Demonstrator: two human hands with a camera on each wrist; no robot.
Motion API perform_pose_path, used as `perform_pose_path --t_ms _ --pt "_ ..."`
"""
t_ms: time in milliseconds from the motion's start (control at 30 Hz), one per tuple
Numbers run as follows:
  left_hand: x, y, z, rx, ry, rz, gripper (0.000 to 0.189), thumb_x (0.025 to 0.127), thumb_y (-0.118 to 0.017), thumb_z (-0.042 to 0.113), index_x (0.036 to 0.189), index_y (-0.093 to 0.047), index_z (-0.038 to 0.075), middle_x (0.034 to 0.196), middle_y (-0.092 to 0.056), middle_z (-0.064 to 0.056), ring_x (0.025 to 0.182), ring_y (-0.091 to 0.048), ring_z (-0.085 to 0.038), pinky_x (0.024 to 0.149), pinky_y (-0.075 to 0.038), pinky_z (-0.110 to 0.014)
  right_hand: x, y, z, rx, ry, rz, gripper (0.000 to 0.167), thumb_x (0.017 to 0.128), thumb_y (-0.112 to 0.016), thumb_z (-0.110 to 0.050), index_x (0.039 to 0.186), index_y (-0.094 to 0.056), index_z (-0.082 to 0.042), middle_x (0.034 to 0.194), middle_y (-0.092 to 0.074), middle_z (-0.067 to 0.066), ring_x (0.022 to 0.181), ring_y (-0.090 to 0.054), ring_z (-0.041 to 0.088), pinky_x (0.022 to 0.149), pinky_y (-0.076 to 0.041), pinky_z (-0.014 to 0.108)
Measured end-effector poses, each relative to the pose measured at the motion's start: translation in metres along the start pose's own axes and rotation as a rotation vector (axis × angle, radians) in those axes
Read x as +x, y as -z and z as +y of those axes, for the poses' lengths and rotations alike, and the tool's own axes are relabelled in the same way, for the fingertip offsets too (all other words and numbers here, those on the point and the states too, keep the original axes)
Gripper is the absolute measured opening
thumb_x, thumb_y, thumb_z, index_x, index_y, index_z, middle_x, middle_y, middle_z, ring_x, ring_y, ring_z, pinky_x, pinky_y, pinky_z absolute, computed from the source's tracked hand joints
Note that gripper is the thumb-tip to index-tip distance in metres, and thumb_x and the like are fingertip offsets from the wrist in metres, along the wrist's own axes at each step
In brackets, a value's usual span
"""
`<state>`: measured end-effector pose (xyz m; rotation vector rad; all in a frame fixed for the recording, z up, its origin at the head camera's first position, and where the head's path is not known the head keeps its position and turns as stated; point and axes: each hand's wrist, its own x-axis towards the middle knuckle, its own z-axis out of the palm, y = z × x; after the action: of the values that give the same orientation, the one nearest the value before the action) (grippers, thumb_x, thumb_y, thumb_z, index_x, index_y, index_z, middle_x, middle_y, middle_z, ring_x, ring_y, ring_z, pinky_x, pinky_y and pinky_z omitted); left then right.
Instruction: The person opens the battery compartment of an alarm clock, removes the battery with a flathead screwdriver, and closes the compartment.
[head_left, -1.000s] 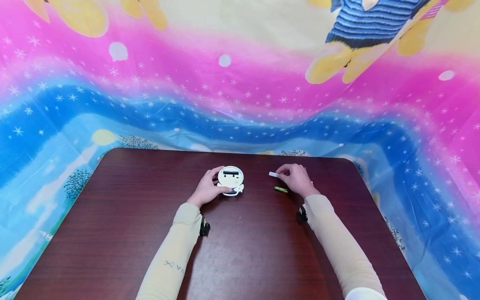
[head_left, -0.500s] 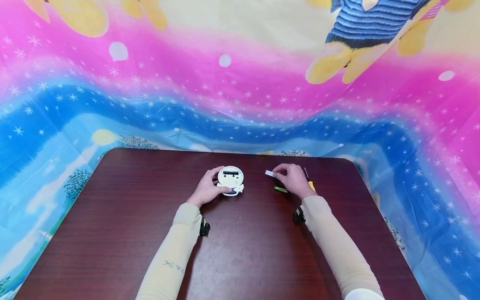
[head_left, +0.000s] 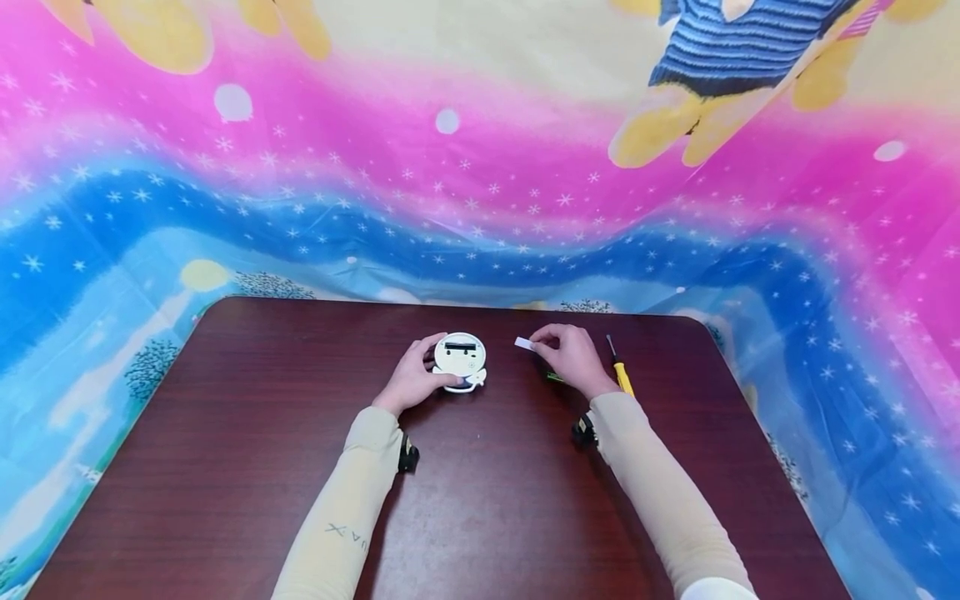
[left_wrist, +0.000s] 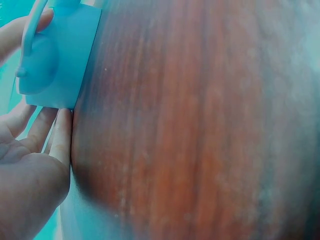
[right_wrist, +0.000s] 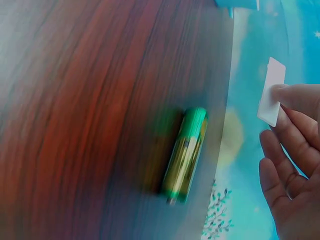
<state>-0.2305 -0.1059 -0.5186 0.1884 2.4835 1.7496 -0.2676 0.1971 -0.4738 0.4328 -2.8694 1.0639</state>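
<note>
A white device (head_left: 460,360) with a round top and a dark slot stands on the table; it may be a small clock. My left hand (head_left: 409,377) grips it from the left, thumb at its lower front. The left wrist view shows the device's side (left_wrist: 62,65), tinted blue, between thumb and fingers. To the right, my right hand (head_left: 576,360) pinches a small flat white battery cover (head_left: 523,342) above the table, apart from the device. In the right wrist view the thumb presses on the cover (right_wrist: 272,95). A green and gold battery (right_wrist: 185,155) lies below that hand, mostly hidden in the head view.
A screwdriver with a yellow handle (head_left: 623,379) lies right of my right hand, its tip pointing away. The dark red wooden table (head_left: 480,500) ends at a rounded far edge. Behind it hangs a patterned pink and blue cloth (head_left: 480,208).
My right hand has moved left with the battery cover, toward the device. The screwdriver has come into sight, and the battery is now mostly covered by the hand. My left hand holds still.
</note>
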Motion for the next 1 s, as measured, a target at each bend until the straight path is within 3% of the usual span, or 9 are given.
perform_pose_path --t_ms 133,367,867,1000 --pt "0.0 0.0 0.0 -0.006 0.002 -0.002 0.085 0.078 -0.088 0.013 0.152 -0.047 0.011 0.139 -0.046 -0.017 0.123 -0.056 -0.033 0.103 -0.046 -0.041 0.005 -0.007 -0.009 -0.013 0.039 0.016 0.006 0.095 -0.074 -0.016 0.1 -0.079 -0.016 0.097 -0.072 -0.002 0.069 -0.054 0.021 0.068 -0.047 0.037" --pt "0.001 -0.001 -0.001 -0.013 0.0 0.004 0.085 0.077 -0.088 0.011 0.152 -0.047 0.009 0.139 -0.046 -0.018 0.123 -0.057 -0.033 0.102 -0.047 -0.041 0.015 -0.02 -0.025 0.011 0.115 0.044 0.006 0.093 -0.077 -0.014 0.098 -0.08 -0.013 0.099 -0.074 -0.001 0.09 -0.062 0.019 0.082 -0.047 0.037" --pt "0.0 0.0 0.0 -0.017 -0.009 0.01 0.085 0.076 -0.088 0.01 0.151 -0.047 0.008 0.137 -0.046 -0.018 0.121 -0.058 -0.034 0.102 -0.047 -0.041 0.027 -0.03 -0.052 0.043 0.068 0.02 0.007 0.093 -0.077 -0.017 0.099 -0.08 -0.015 0.099 -0.073 -0.002 0.084 -0.059 0.02 0.079 -0.047 0.036" --pt "0.001 0.0 0.0 -0.017 -0.008 0.007 0.086 0.077 -0.088 0.011 0.152 -0.046 0.008 0.137 -0.046 -0.017 0.122 -0.057 -0.034 0.103 -0.047 -0.041 0.03 -0.032 -0.056 0.038 0.074 0.005 0.009 0.093 -0.077 -0.017 0.101 -0.08 -0.015 0.102 -0.073 -0.001 0.089 -0.06 0.02 0.082 -0.047 0.037"
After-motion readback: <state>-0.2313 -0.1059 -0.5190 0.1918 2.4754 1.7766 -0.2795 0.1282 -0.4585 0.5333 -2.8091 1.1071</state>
